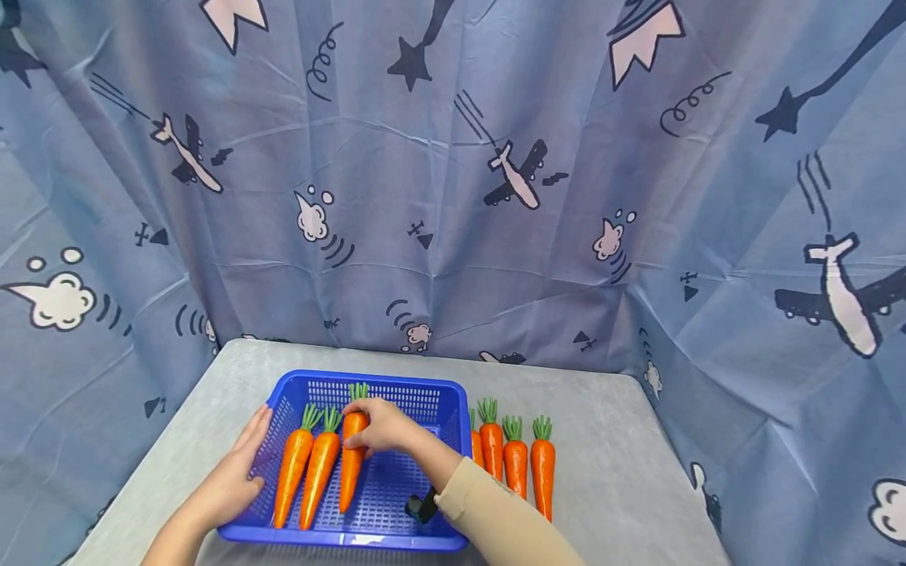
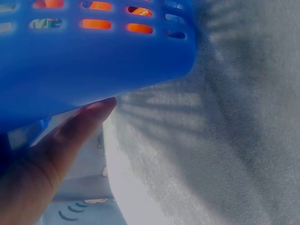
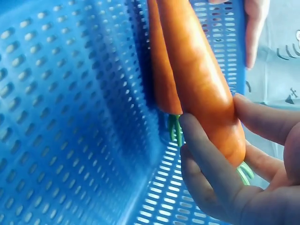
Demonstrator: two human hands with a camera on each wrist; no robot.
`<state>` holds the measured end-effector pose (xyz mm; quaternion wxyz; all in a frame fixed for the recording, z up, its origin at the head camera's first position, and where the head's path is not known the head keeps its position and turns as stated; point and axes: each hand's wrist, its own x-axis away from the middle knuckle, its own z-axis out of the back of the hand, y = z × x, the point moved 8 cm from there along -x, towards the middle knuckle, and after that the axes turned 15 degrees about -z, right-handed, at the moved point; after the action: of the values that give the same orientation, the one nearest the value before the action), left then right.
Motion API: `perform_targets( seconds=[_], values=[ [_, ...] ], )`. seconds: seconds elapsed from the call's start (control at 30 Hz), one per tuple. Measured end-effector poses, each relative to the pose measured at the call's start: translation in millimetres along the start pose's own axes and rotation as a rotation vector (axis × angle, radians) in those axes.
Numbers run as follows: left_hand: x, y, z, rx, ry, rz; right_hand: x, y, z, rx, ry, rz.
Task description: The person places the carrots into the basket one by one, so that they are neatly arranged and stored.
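Note:
My right hand pinches the upper part of an orange carrot with a green top, inside a blue plastic basket. In the right wrist view the thumb and fingers lie on either side of this carrot. Two more carrots, one left and one beside it, lie side by side in the basket's left part, tops toward the back. My left hand holds the basket's left rim, fingers along the outer wall, thumb over the edge. A finger touches the basket's outside in the left wrist view.
Several carrots lie in a row on the grey table, right of the basket; the right forearm partly hides them. A black wrist device hangs under that arm. A blue patterned curtain surrounds the table's back and sides.

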<state>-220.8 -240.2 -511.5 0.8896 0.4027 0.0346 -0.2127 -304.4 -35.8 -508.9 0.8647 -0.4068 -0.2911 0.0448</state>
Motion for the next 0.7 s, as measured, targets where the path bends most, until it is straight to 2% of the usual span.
perform_targets(
  seconds=[0.3,0.5,0.7],
  values=[
    [-0.8,0.2,-0.1,0.004,0.003,-0.002,-6.3,7,-17,-0.083,-0.148,-0.096],
    [-0.6,-0.7,0.1,0.012,-0.001,0.004,-13.7,15,-28,-0.067,-0.172,-0.14],
    [-0.5,-1.1,-3.1,0.001,0.006,0.002,-12.4,20,-29,-0.064,-0.174,-0.137]
  ],
)
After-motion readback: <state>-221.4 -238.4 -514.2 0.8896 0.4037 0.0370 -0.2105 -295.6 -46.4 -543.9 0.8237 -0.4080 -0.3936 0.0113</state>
